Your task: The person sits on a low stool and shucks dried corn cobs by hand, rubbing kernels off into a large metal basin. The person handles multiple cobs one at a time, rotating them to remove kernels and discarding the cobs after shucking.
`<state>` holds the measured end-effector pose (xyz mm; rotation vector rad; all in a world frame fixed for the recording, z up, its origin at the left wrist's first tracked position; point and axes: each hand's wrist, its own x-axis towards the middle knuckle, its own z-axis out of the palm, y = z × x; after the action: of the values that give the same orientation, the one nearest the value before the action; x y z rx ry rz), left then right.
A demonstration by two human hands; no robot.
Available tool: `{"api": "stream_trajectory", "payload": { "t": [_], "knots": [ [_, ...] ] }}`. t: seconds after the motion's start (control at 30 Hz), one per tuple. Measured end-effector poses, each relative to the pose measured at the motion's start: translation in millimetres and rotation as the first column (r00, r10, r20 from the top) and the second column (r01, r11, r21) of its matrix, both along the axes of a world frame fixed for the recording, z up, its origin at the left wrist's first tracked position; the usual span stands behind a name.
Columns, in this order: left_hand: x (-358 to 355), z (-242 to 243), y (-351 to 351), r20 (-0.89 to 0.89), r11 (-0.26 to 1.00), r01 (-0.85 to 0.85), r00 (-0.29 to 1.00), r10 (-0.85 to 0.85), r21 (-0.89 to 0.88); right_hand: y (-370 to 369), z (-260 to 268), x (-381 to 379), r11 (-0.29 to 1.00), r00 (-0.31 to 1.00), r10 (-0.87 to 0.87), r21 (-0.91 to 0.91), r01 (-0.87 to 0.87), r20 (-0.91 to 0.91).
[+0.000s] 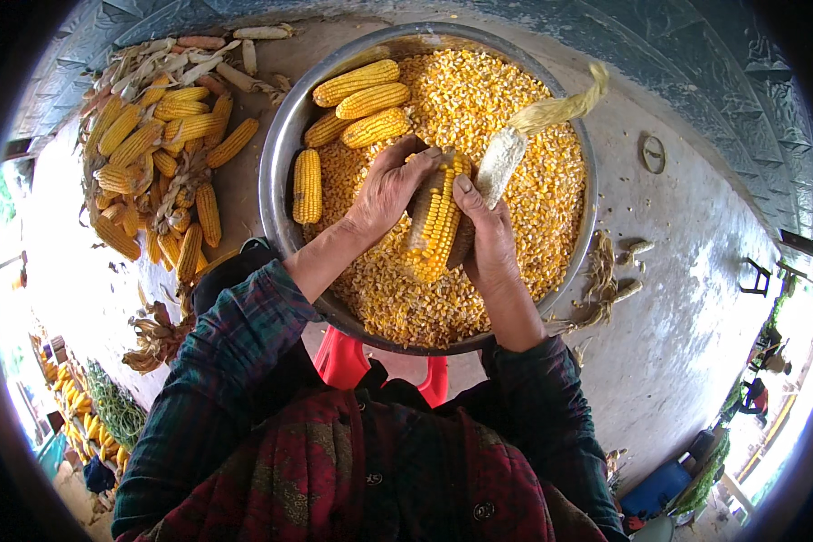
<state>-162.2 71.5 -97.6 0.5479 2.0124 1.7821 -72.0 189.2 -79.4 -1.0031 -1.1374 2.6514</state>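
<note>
A partly shelled ear of yellow corn (436, 223) is held between my two hands above a wide metal basin (276, 223). My left hand (394, 181) grips its far left side, thumb at the upper end. Along its right side, my right hand (493, 234) holds on with the thumb pressed to the kernel rows. A brownish, blurred piece shows under my right hand; I cannot tell what it is. Loose corn kernels (488, 88) fill much of the basin. Behind my right hand, a pale bare cob (501, 162) with a dry husk tail (561, 112) slants up over the kernels.
Several whole ears (372, 101) lie inside the basin's left side. On the floor to the left is a heap of corn ears (156, 149) with husks. A red plastic stool (342, 359) shows below the basin. Husk scraps (603, 278) lie at right.
</note>
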Motion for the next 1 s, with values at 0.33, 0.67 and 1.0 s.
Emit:
{"api": "stream_trajectory", "payload": {
  "t": [0.33, 0.67, 1.0],
  "knots": [
    [-2.7, 9.2, 3.6, 0.359, 0.984, 0.121, 0.920, -0.160, 0.127, 7.1, -7.3, 1.3, 0.987, 0.993, 0.114, 0.112, -0.117, 0.036],
    [-0.1, 9.8, 3.7, 0.210, 0.999, 0.044, 0.977, -0.037, -0.029, 1.4, -11.8, 0.0, 0.985, 0.992, 0.089, 0.138, -0.102, 0.094],
    [-5.8, 13.4, 0.7, 0.327, 0.982, 0.152, 0.928, -0.182, 0.115, 4.0, -2.6, -2.8, 0.997, 1.000, -0.027, -0.071, 0.027, -0.009]
  ]
}}
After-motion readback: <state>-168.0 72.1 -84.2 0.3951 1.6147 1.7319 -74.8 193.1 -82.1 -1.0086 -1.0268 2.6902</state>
